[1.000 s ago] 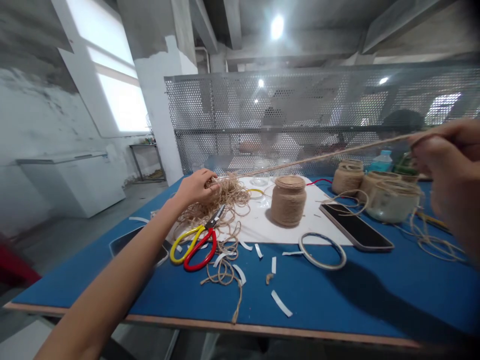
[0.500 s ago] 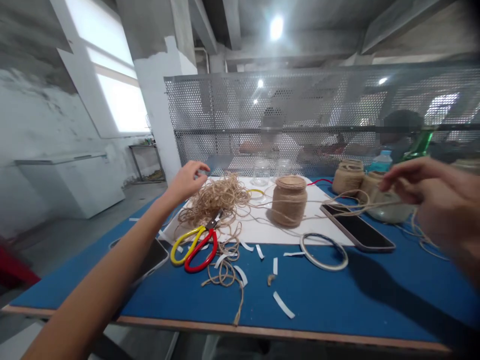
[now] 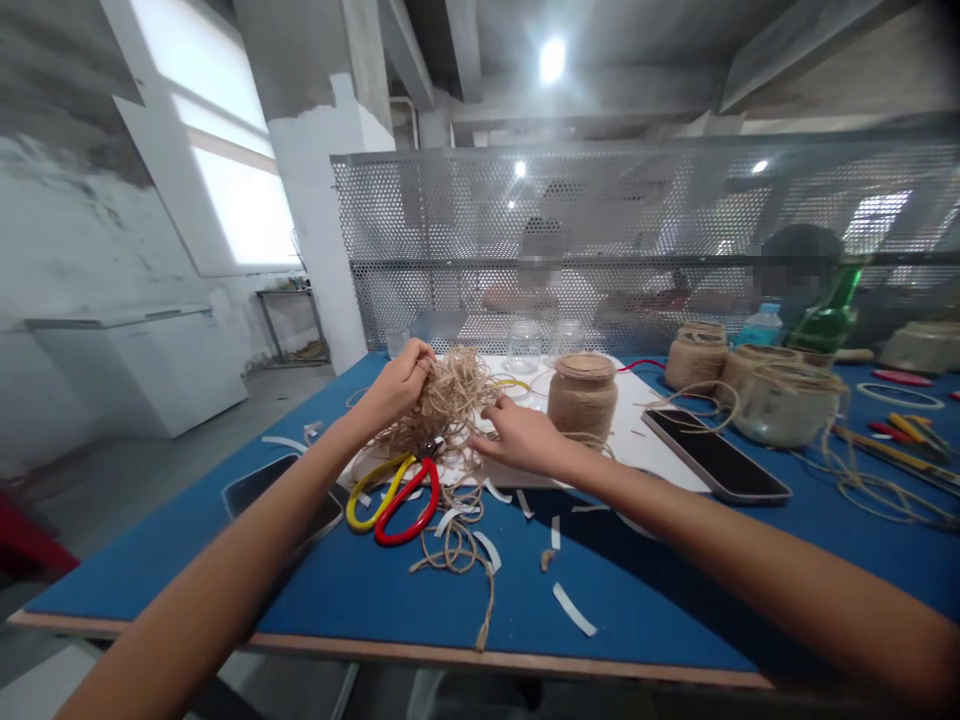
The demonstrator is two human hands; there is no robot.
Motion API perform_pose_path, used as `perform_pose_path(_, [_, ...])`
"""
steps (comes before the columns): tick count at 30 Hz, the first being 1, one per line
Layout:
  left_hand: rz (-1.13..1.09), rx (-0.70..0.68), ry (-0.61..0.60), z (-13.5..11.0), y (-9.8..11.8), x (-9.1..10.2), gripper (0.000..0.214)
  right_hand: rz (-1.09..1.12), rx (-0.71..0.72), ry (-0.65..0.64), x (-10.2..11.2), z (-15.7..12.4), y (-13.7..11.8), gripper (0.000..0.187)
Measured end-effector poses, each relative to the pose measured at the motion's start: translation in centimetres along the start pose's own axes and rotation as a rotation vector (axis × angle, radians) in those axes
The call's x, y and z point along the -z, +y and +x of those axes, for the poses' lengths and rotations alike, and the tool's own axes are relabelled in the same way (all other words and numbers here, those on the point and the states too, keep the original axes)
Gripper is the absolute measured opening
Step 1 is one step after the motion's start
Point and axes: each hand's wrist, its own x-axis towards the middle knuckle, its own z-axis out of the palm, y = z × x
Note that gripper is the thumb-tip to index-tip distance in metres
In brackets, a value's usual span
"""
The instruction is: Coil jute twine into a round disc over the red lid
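Note:
A tangled heap of jute twine point(image 3: 459, 385) lies on the white sheet. My left hand point(image 3: 405, 382) is at its upper left side, fingers closed on some strands. At the heap's right edge is my right hand point(image 3: 521, 435), its fingers curved and apart, with no strand clearly gripped. Just below the heap rest scissors point(image 3: 409, 500) with one yellow and one red handle. A twine-wrapped jar point(image 3: 583, 398) stands upright beyond my right wrist. Loose twine ends point(image 3: 450, 560) trail toward the table's front edge.
A phone point(image 3: 716, 455) lies right of the wrapped jar, another phone point(image 3: 281, 495) under my left forearm. Further right stand twine-wrapped jars point(image 3: 696, 360), a glass jar point(image 3: 787, 405) and a green bottle point(image 3: 829, 315). White strips point(image 3: 574, 610) are scattered in front; a perforated metal screen point(image 3: 637, 230) closes the back.
My right hand has come from the far right to the heap's right edge. My left hand has moved slightly right and down, its fingers now closed on twine.

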Motion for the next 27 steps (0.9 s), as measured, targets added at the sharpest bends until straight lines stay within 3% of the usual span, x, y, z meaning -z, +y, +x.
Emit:
perform_pose_path(4, [-0.068,-0.048,0.131,0.0,-0.3,0.0,0.02,0.36,0.09,-0.055,-1.0,1.1,0.8,0.034])
perform_pose_path(8, [0.039,-0.061,0.225,-0.1,-1.0,0.5,0.024,0.498,0.033,-0.041,0.5,0.0,1.9,0.035])
perform_pose_path(11, [0.222,-0.059,0.239,-0.1,-1.8,0.9,0.027,0.362,-0.002,0.08,2.4,-0.9,2.9,0.031])
perform_pose_path(14, [0.376,-0.012,0.213,0.0,-2.6,1.1,0.029,0.139,-0.02,0.11,4.3,-1.8,3.7,0.032])
perform_pose_path(20, [0.191,0.026,-0.071,0.6,-3.3,1.9,0.031,-0.355,-0.037,0.235,7.4,-3.8,4.1,0.027])
perform_pose_path(22, [0.021,0.016,-0.223,0.6,-3.2,2.5,0.03,-0.408,-0.071,0.252,8.0,-4.1,4.2,0.026])
perform_pose_path(24, [-0.296,0.02,-0.403,0.6,-2.9,2.9,0.031,-0.437,-0.095,0.255,8.4,-4.3,4.4,0.026])
perform_pose_path(25, [-0.44,0.032,-0.445,0.6,-2.7,3.0,0.032,-0.446,-0.095,0.256,8.5,-4.3,4.4,0.026])
perform_pose_path(27, [-0.546,0.066,-0.372,0.7,-2.1,2.5,0.035,-0.453,-0.081,0.265,8.5,-4.3,4.4,0.025])
